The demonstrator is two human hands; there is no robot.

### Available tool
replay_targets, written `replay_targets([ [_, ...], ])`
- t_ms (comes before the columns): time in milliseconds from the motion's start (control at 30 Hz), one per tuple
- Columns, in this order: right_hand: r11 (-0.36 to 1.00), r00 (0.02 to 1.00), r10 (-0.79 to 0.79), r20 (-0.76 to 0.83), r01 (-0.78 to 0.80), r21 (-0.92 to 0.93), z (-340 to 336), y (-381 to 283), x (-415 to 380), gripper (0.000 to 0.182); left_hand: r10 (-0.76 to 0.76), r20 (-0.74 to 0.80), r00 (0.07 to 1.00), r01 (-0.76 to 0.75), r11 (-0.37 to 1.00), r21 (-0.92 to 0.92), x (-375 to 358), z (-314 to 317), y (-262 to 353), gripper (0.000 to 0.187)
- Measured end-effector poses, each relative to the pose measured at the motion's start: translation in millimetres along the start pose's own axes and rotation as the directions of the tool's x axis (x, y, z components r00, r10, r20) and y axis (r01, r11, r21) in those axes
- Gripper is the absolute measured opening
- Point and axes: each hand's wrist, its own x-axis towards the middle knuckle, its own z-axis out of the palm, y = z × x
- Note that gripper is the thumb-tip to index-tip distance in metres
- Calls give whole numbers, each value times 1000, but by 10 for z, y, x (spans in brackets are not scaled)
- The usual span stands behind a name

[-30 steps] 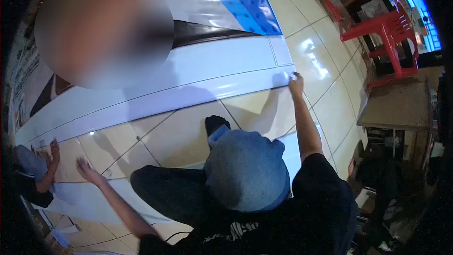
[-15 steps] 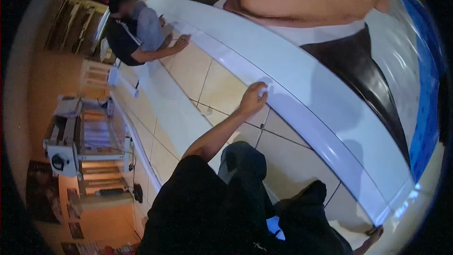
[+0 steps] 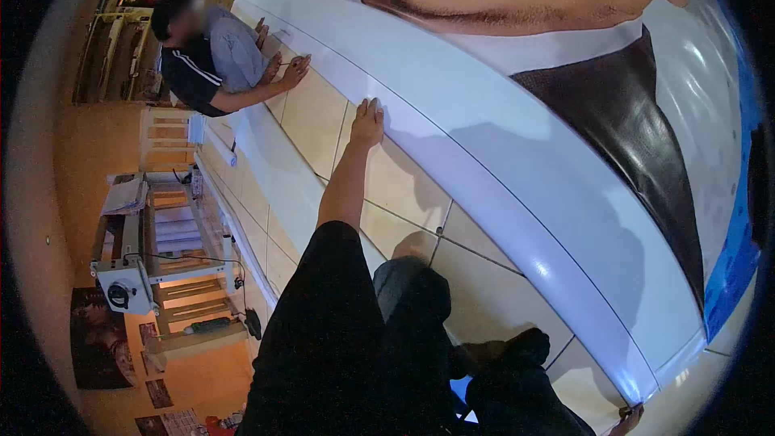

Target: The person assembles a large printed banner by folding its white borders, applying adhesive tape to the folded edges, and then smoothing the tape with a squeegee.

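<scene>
On the tiled floor [image 3: 484, 307], we note a printed banner [image 3: 500, 137], pale border running diagonally. The left hand [image 3: 368, 123] has its fingertips on the near edge; the right hand [image 3: 632, 420] (mostly cut off) is at the lower corner. We cannot tell how wide either grip is. A co-worker [image 3: 190, 77] is farther along.

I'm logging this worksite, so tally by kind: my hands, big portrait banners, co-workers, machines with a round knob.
Your hands: 2, left hand and right hand
Big portrait banner: 1
Co-worker: 1
Machine with a round knob: 1
Total: 5
</scene>
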Motion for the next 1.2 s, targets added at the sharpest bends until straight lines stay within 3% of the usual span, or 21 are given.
replay_targets([
  [167,989,995,97,-30,-100,-109,-107,-131,58,49,-182,237,954,234,948,-216,99,-750,451,62],
  [400,972,986,160,-55,-167,-165,-109,-350,94,47,-220,298,929,257,962,-92,283,-844,475,66],
  [500,967,984,174,-48,-180,-178,-58,-433,133,46,-133,218,967,170,973,-159,344,-573,105,65],
  [567,968,982,180,-56,-187,-170,-73,-509,124,45,-203,196,959,215,976,-43,395,-302,-261,63],
  [667,961,977,199,-77,-210,-178,-171,-572,-37,45,-150,182,972,134,986,96,460,-63,-585,63],
  [700,957,974,212,-82,-224,-182,-253,-542,-92,44,-285,254,924,285,958,37,478,-347,-289,63],
  [733,956,972,217,-89,-231,-180,-282,-583,-158,44,-276,278,920,278,960,35,474,-163,-417,63],
  [800,948,970,228,-83,-241,-208,-348,-750,-210,44,-15,56,998,10,997,78,408,111,-735,63],
  [833,948,970,231,-79,-242,-208,-381,-768,-201,44,-21,71,997,16,997,70,343,-83,-488,63],
  [900,947,971,230,-64,-239,-215,-410,-767,-155,43,-131,112,985,148,976,-159,302,-570,29,62],
  [1033,946,965,260,-18,-259,-196,-367,-682,-161,42,53,28,998,-44,962,-270,53,-728,400,62],
  [1200,959,962,267,57,-259,-114,-363,-447,-168,42,124,5,992,-115,927,-358,-340,-803,975,57],
])
